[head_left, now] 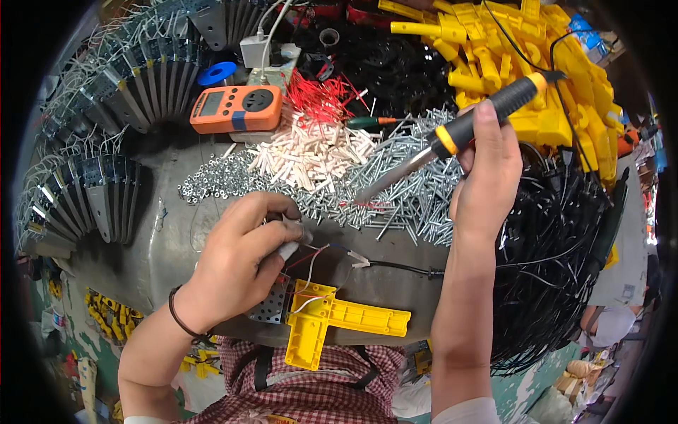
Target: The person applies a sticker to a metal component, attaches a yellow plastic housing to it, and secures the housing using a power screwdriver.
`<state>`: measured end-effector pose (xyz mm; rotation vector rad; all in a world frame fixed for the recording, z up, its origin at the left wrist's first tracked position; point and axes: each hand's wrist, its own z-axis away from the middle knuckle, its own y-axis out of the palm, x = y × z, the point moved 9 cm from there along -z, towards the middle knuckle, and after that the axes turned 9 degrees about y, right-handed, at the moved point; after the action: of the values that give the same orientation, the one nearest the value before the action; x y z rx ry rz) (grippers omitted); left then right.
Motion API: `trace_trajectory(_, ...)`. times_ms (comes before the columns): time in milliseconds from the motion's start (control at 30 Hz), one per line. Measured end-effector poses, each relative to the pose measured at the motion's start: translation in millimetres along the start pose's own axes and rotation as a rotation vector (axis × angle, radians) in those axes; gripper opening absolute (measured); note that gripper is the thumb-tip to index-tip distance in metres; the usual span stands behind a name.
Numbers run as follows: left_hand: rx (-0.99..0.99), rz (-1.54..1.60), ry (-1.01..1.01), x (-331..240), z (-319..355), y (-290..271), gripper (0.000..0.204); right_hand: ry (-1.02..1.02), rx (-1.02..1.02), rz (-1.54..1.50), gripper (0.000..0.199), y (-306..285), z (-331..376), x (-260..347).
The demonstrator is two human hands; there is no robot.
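Observation:
My right hand (489, 166) grips a soldering iron (459, 131) by its black and yellow handle. The metal shaft slants down to the left over the pile of screws (417, 180). My left hand (244, 251) is closed in a pinch, with something greyish at the fingertips that I cannot make out. Thin red and white wires run beside those fingers. Below them lies a yellow T-shaped plastic housing half (318, 318), next to a perforated metal plate (270, 305) partly covered by my left hand. A black power cord (399, 266) with a white sleeve reaches the wires.
White tubes (304, 152), nuts (219, 177) and red wires (321, 95) are heaped ahead. An orange multimeter (236, 109) stands behind. Metal plates with wires (92, 191) fan out left. Yellow housings (487, 49) and black cords (544, 283) fill the right.

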<state>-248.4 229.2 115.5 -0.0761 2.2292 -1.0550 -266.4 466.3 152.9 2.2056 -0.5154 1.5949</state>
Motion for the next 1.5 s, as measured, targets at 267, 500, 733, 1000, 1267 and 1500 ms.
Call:
trace_trajectory(267, 0.074, -0.055, 0.005, -4, -11, 12, 0.032, 0.24, 0.195, -0.132, 0.03, 24, 15, -45)
trace_trajectory(500, 0.058, -0.102, 0.024, -1, -9, 10, 0.03, 0.211, 0.238, -0.037, 0.029, 33, 10, -52)
trace_trajectory(733, 0.043, -0.141, 0.041, -2, -8, 11, 0.031, 0.2, 0.223, -0.018, 0.032, 39, 8, -50)
trace_trajectory(1000, 0.056, -0.088, 0.02, 1, -7, 16, 0.035, 0.245, 0.233, -0.067, 0.028, 40, 7, -56)
trace_trajectory(1267, 0.015, -0.107, 0.01, 2, -4, 13, 0.03, 0.276, 0.228, -0.064, 0.029, 37, 5, -60)
trace_trajectory(1500, -0.01, -0.029, -0.071, -5, 14, 1, 0.029, 0.332, 0.175, -0.085, 0.029, 22, 1, -57)
